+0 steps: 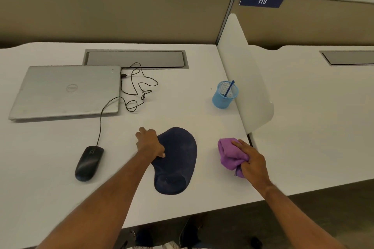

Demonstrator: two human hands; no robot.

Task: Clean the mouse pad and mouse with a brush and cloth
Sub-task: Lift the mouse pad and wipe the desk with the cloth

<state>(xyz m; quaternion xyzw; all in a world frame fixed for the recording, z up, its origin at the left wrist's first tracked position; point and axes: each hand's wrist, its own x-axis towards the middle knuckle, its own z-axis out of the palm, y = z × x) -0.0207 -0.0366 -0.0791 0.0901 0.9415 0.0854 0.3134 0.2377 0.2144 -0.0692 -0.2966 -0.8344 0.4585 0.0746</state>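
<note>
A dark blue mouse pad (178, 159) with a raised wrist rest lies on the white desk near its front edge. My left hand (149, 142) rests on the pad's left edge, thumb on top, fingers spread onto the desk. My right hand (252, 160) is shut on a bunched purple cloth (229, 153), to the right of the pad and apart from it. A black wired mouse (89, 162) sits to the left of the pad. A blue brush (229, 88) stands in a blue mesh cup (224, 95) at the back right.
A closed silver laptop (66, 92) lies at the back left, with the mouse's black cable (137, 87) looped beside it. A grey cable hatch (135, 59) is behind. A white divider panel (242, 79) bounds the desk on the right.
</note>
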